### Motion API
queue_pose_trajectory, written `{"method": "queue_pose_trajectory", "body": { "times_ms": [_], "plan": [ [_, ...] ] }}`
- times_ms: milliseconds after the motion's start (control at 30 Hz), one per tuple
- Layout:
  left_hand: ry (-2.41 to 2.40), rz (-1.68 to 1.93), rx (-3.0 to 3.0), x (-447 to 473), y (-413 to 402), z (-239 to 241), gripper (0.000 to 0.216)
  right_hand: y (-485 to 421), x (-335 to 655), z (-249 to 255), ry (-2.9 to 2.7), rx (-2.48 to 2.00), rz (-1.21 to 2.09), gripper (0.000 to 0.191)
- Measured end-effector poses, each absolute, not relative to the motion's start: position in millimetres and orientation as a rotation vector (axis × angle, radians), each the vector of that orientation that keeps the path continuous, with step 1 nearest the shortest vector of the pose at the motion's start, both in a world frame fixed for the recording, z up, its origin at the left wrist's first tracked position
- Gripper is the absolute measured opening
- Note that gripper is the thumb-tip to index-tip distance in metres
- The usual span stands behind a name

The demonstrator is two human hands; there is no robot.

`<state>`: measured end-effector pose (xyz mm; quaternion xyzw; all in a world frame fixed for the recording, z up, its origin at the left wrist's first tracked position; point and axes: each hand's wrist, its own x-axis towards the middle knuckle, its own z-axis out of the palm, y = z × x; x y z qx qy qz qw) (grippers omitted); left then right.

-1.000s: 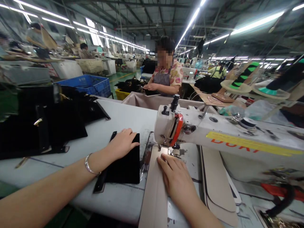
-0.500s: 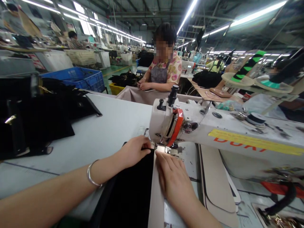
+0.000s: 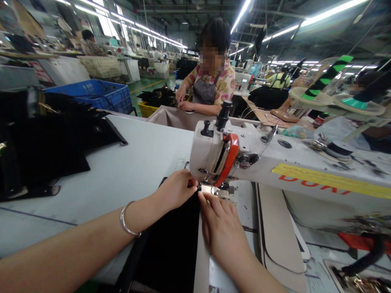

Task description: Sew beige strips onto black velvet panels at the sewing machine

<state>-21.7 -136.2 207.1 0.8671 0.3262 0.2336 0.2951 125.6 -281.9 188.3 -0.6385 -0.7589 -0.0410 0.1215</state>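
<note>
A black fabric panel (image 3: 171, 240) with a pale beige strip (image 3: 203, 260) along its right edge lies on the table, its far end at the presser foot of a white sewing machine (image 3: 203, 150). My left hand (image 3: 177, 189), a silver bangle on its wrist, pinches the panel's far edge just left of the needle area. Close by on the right, my right hand (image 3: 222, 219) is closed at the seam edge, fingers together and fingertips at the panel's corner; its thumb is mostly hidden. A small lit patch shows at the foot between both hands.
Black fabric pieces (image 3: 45, 142) are piled at the left. Beige rounded panels (image 3: 281, 228) lie under the machine arm. Thread cones (image 3: 328, 77) stand at right. Beyond the table, a person (image 3: 210, 81) works near a yellow crate (image 3: 148, 109) and a blue crate (image 3: 91, 93).
My left fingertips have shifted slightly at the panel's far edge, and the wrist has moved right. The view has shifted a little. The person opposite has raised one hand.
</note>
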Motion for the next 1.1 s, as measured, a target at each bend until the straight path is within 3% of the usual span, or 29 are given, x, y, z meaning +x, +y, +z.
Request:
{"method": "queue_pose_trajectory", "body": {
  "times_ms": [367,600,1100],
  "plan": [
    [0.859,0.687,2.478,-32.2,-149.8,201.7,0.011,-282.6,126.8,191.3,-2.189,-1.804,-0.078,0.05],
    [0.661,0.529,2.645,-58.8,-174.1,186.8,0.032,-283.0,124.7,193.0,-2.154,-1.843,-0.092,0.049],
    [0.602,0.628,2.761,-52.7,-176.7,190.8,0.024,-284.8,124.7,192.7,-2.139,-1.853,-0.085,0.057]
  ]
}}
